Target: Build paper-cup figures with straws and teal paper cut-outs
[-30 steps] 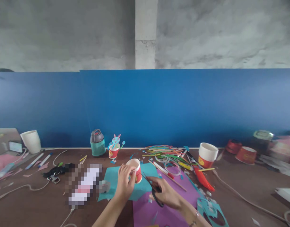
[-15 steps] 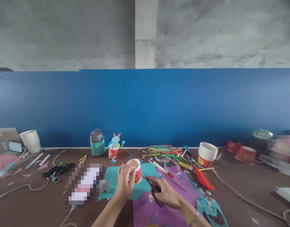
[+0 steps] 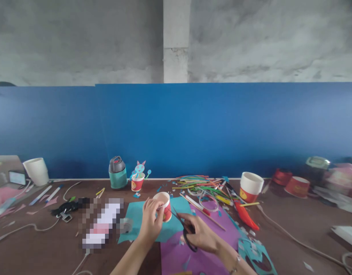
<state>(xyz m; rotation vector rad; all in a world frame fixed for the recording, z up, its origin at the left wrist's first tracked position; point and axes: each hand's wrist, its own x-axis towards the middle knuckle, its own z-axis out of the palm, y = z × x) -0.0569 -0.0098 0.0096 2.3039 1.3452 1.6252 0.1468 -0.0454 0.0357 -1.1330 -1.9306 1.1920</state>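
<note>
My left hand is closed around the near left side of a red and white paper cup, thumb and fingers at its rim. The cup stands upright over a turquoise paper sheet. In my right hand is a pair of dark-handled scissors. Their blades point up and left, with the tips close to the right side of the cup; whether they touch it I cannot tell. A purple paper sheet lies beneath my right hand.
A finished-looking cup with a cat figure stands behind, near a teal pot-like container. Colourful pipe cleaners lie in a heap at the back right, near stacked paper cups. A tape roll sits left of my hand.
Both hands, the cup and the scissors hold nearly the same positions. The whole view has shifted very slightly.
</note>
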